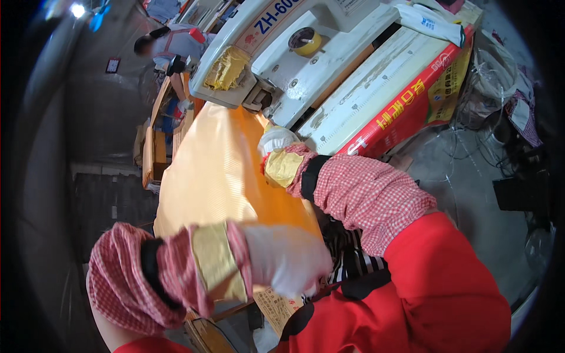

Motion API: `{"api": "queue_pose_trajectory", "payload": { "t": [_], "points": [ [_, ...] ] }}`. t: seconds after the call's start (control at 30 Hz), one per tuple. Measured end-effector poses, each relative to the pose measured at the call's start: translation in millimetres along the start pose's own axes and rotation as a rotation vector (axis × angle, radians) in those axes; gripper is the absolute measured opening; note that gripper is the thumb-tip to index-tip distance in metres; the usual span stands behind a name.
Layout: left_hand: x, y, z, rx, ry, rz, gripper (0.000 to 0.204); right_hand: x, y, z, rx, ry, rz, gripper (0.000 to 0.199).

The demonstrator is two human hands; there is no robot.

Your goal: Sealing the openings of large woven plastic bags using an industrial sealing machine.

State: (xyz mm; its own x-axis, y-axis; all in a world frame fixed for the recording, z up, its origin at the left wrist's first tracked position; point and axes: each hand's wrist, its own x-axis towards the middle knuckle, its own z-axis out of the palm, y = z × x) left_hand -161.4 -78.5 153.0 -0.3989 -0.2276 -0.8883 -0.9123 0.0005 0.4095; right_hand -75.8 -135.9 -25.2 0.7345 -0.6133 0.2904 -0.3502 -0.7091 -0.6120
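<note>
A large glossy yellow-orange woven sheet (203, 176) hangs from under the head of an industrial sewing machine (329, 65). My right hand (276, 140), in a white glove, is at the sheet's right edge close below the needle area. Its fingers look curled in at that edge, though partly hidden. Lower down, my left hand (288, 259), also in a white glove, is in front of the sheet's lower part. Motion blurs its fingers, and I cannot tell whether it grips anything. Both forearms wear red checked sleeve covers with yellow patches and black bands.
A tape roll (305, 41) lies on the machine. Red printed sheeting (406, 109) covers the table's front edge, with a white cloth (429, 25) at its far end. Clear plastic (485, 76) is bunched at right. Another person (176, 44) works at the far left beside cardboard (156, 153).
</note>
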Motion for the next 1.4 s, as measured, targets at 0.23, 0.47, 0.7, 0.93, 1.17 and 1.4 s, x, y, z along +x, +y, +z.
{"api": "queue_pose_trajectory", "payload": {
  "t": [0.23,0.47,0.7,0.93,1.17,1.4],
  "points": [
    [-5.8,-55.9,-48.5,0.398,-0.1,-0.406,0.024,18.8,8.9,5.2,-0.002,-0.01,0.029,0.028],
    [-72.9,-68.9,-26.9,0.62,-0.364,-0.863,0.021,26.2,9.4,19.6,0.019,-0.053,0.04,0.027],
    [-73.4,-10.2,14.6,0.197,-0.325,-0.793,0.026,30.4,18.1,31.2,0.056,-0.097,0.029,0.026],
    [1.3,8.5,39.0,0.389,-0.25,-0.156,0.013,105.0,-44.9,27.6,0.048,-0.105,0.049,0.026],
    [12.1,22.7,1.7,0.2,-0.11,-0.19,0.018,37.1,-9.5,36.0,0.036,-0.113,0.038,0.026],
    [4.1,-1.9,-23.8,0.342,0.064,-0.411,0.014,46.7,-9.4,45.1,0.025,-0.143,0.057,0.025]
  ]
}}
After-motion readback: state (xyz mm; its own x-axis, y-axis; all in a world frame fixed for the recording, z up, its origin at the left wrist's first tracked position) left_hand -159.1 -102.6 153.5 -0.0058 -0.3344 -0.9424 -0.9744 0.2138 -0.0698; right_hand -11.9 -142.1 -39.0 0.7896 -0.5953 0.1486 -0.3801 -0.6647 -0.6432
